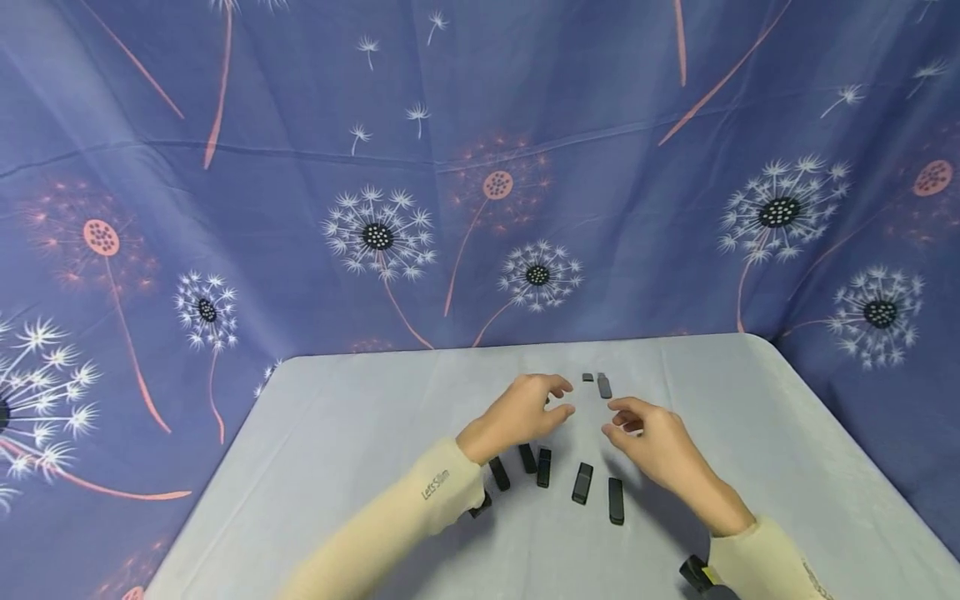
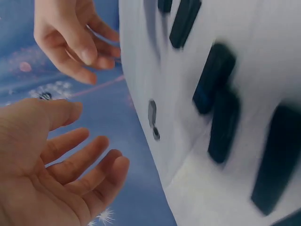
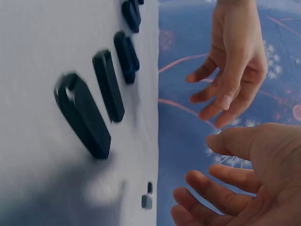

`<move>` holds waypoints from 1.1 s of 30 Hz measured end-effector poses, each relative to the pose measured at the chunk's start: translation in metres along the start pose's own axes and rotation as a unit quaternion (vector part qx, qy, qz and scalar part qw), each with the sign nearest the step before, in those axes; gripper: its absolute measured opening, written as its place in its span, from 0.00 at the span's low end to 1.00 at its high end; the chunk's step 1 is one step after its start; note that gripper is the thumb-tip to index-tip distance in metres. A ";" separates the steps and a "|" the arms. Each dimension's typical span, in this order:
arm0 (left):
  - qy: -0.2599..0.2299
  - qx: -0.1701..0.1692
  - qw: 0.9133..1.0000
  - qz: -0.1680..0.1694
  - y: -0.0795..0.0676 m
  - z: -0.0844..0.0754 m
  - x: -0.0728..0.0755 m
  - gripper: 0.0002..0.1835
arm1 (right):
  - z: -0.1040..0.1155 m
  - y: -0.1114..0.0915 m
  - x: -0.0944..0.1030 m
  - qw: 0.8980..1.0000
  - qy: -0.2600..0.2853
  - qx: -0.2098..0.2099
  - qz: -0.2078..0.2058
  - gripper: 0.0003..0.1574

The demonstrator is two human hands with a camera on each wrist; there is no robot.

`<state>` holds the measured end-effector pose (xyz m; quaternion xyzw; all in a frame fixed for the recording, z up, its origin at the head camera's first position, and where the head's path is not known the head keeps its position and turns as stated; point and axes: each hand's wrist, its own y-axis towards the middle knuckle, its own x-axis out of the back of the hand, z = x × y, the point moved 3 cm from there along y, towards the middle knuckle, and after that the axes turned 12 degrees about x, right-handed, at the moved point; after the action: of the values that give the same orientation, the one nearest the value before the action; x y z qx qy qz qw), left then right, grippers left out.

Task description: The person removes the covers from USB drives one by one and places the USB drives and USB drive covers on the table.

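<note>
My left hand [image 1: 528, 406] hovers over the back half of the table, its fingers loosely bent around nothing. Facing it, my right hand [image 1: 654, 440] is also raised, with a gap between thumb and fingers and nothing held. Beyond the fingertips lies a small grey stick [image 1: 604, 386], which looks like a USB flash drive, with a little dark cap-like piece [image 1: 588, 377] beside it. In the left wrist view my left palm [image 2: 61, 169] faces up with fingers apart. The right wrist view has my right hand [image 3: 244, 174] likewise with spread fingers.
Several black sticks [image 1: 616, 501] lie in a loose row on the white table [image 1: 360, 467], nearer than the hands. A dark block [image 1: 696, 573] is by the right sleeve, another dark object [image 1: 481, 504] partly behind the left sleeve. A blue dandelion-print cloth [image 1: 450, 100] hangs behind.
</note>
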<state>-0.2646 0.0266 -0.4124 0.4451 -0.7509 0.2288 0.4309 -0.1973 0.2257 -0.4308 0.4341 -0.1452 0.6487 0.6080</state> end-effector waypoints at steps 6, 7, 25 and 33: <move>0.014 -0.017 1.000 -0.011 -0.043 0.001 -0.002 0.18 | 0.012 -0.015 -0.002 1.000 0.011 0.011 0.002 0.22; 0.019 -0.016 1.000 -0.015 -0.049 0.002 -0.002 0.18 | 0.013 -0.018 -0.002 1.000 0.013 0.014 0.001 0.22; 0.007 0.018 0.999 -0.035 -0.118 0.021 0.015 0.22 | 0.018 -0.060 -0.002 0.998 -0.026 0.029 0.046 0.23; 0.006 0.006 0.999 -0.050 -0.137 0.026 0.017 0.30 | 0.015 -0.066 0.003 0.995 -0.013 0.042 0.091 0.23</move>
<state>-0.1616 -0.0689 -0.4171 0.4833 -0.7236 0.2146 0.4435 -0.1309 0.2310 -0.4421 0.4527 -0.1645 0.7011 0.5259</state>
